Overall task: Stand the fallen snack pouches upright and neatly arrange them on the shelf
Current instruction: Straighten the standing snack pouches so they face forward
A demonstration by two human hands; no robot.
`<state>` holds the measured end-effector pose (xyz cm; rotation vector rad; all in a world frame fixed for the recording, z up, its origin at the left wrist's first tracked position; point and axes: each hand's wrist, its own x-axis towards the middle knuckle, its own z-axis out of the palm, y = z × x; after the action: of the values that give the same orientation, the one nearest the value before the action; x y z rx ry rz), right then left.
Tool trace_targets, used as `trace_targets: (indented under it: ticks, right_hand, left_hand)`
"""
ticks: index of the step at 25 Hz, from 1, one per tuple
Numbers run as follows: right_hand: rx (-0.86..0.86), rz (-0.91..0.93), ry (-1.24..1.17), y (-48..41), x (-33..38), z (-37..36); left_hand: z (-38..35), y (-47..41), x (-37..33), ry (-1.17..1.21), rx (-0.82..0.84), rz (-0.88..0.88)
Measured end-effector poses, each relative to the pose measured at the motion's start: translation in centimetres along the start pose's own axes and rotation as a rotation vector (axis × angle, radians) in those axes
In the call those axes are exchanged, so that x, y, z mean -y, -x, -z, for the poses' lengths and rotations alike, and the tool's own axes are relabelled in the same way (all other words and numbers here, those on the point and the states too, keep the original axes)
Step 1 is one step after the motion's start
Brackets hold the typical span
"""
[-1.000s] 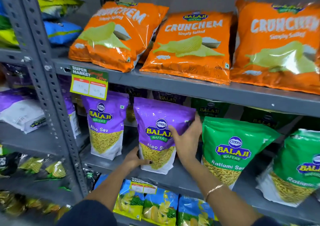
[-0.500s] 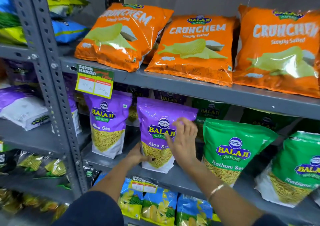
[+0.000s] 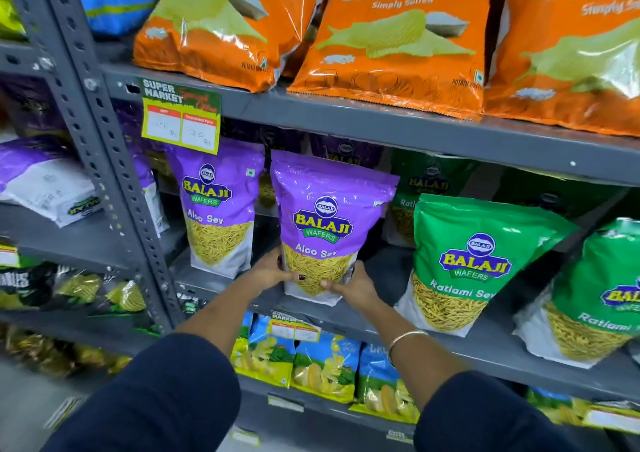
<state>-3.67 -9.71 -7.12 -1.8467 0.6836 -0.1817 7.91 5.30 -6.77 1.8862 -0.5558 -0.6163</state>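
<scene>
A purple Aloo Sev pouch stands upright at the front of the grey middle shelf. My left hand holds its lower left corner and my right hand holds its lower right corner, thumbs on the front. To its left, a second purple Aloo Sev pouch stands upright. On the right, two green Ratlami Sev pouches stand leaning slightly. More purple and green pouches sit behind in shadow.
Orange Crunchem chip bags lie on the upper shelf. A price tag hangs from that shelf's edge. Blue-yellow chip bags fill the lower shelf. A perforated grey upright divides off the left bay, where a purple pouch lies flat.
My right hand has dropped from the pouch's upper right side to its lower right corner. Both hands now grip the base. The camera has moved closer.
</scene>
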Motion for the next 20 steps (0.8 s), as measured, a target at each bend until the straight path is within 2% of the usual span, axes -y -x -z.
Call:
trace_targets:
  ticks: [2,4,5,6,8,9,10,11,12,14,17,20]
  right_hand:
    - [0.011,0.020,0.010,0.2,-0.3,0.0]
    - [-0.018,0.017,0.082,0.9,-1.4,0.8]
    - [-0.017,-0.006,0.101,1.5,-2.4,1.6]
    - [0.027,-0.089,0.095,2.2,-3.6,2.9]
    - [0.230,-0.340,0.097,4.0,-5.7,6.7]
    - [0.303,-0.469,0.130,4.4,-6.8,9.1]
    - [0.307,-0.551,0.177,4.7,-7.7,11.8]
    - [0.252,-0.601,0.212,5.0,-8.2,14.5]
    - [0.154,-0.612,0.238,5.3,-8.3,16.8]
    - [-0.073,-0.472,0.228,5.7,-8.9,20.0]
    - [-0.164,-0.194,0.148,6.1,-8.6,20.0]
    - [-0.197,-0.103,0.072,5.4,-8.5,17.6]
  left_hand:
    - [0.2,0.4,0.4,-0.047,-0.022,0.064]
    - [0.1,0.7,0.9,-0.204,-0.011,0.229]
    - [0.0,1.2,0.7,-0.345,0.072,0.331]
    - [-0.4,1.9,-0.1,-0.482,0.254,0.467]
    - [-2.5,2.7,-2.5,-0.617,0.641,0.689]
    - [-4.2,2.8,-3.9,-0.634,0.746,0.710]
    - [-6.3,2.6,-5.0,-0.648,0.787,0.649]
    - [-8.7,2.2,-5.9,-0.605,0.727,0.543]
    - [-10.9,1.8,-6.4,-0.541,0.598,0.377]
    - [-15.1,1.4,-7.3,-0.416,0.362,0.128]
    - [-19.1,1.2,-7.5,-0.259,0.292,0.012]
    - [-19.7,1.2,-7.1,-0.200,0.182,-0.030]
